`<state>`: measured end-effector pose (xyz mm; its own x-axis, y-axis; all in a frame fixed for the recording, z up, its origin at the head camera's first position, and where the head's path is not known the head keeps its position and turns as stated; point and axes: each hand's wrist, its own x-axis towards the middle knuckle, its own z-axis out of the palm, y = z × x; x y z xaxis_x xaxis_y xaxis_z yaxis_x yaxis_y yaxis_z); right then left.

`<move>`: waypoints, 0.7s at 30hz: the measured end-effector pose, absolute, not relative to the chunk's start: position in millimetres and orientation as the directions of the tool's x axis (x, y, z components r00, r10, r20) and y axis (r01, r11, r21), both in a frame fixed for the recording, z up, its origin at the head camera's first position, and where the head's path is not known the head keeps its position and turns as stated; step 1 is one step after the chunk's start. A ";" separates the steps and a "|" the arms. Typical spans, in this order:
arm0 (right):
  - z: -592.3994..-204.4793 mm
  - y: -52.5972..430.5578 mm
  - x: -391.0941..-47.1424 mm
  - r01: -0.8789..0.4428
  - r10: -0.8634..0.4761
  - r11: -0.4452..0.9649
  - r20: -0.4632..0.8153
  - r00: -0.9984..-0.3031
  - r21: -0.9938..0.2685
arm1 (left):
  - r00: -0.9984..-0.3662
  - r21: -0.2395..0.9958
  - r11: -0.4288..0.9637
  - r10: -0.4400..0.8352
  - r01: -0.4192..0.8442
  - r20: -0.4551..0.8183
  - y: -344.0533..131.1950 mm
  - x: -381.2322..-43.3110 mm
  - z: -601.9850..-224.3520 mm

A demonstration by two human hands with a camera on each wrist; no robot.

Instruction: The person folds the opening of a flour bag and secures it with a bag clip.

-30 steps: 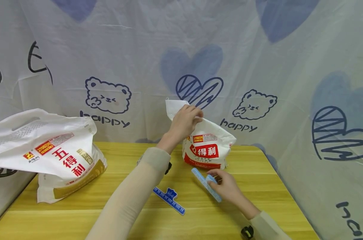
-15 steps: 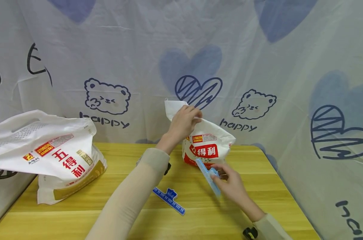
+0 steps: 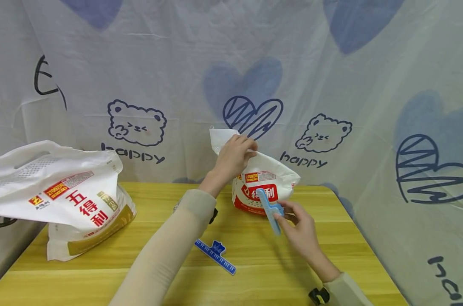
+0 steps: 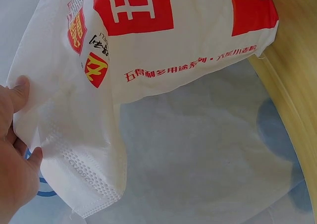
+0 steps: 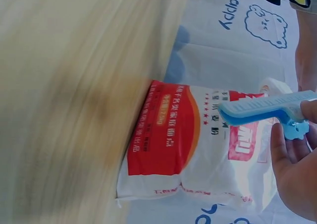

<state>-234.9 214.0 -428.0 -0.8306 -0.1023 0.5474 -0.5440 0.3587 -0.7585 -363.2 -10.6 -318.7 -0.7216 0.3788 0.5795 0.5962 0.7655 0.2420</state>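
A white flour bag with red panels (image 3: 271,168) stands near the back of the table in the head view. My left hand (image 3: 234,154) grips its upper edge, and the thumb (image 4: 20,92) lies over the white fabric in the left wrist view. The bag's perforated top corner (image 4: 89,179) sticks out past the fingers. My right hand (image 3: 302,229) pinches a light blue bag clip (image 3: 269,212) by its tab, raised in front of the bag. In the right wrist view the clip's long bar (image 5: 262,107) overlaps the printed front of the bag.
A dark blue clip with a piano-key pattern (image 3: 216,255) lies on the wooden table (image 3: 262,282). At the left a second flour bag, white and gold (image 3: 86,191), leans with its top tipped left. Behind hangs a printed curtain (image 3: 178,63). A partly hidden item sits behind the left sleeve.
My right hand has lifted the light blue clip from near the tabletop up and forward, turning it more upright before the bag. The left hand and the bag have stayed nearly still.
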 end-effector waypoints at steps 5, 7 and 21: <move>-418.5 215.3 -235.9 -0.555 -0.047 0.356 0.579 -0.814 -0.752 | -0.719 0.242 0.765 0.377 0.597 0.584 -10.9 -363.4 -318.8; -414.9 216.7 -236.3 -0.554 -0.025 0.356 0.585 -0.811 -0.753 | -0.721 0.245 0.765 0.375 0.596 0.583 -10.6 -363.1 -318.6; -392.8 234.6 -249.4 -0.599 0.061 0.392 0.670 -0.740 -0.698 | -0.722 0.252 0.763 0.371 0.595 0.584 -10.7 -363.7 -320.6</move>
<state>-249.4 234.6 -392.8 -0.7399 0.0610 0.6699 -0.5994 0.3924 -0.6977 -363.7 -10.7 -320.6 -0.7224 0.3705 0.5839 0.5951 0.7632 0.2519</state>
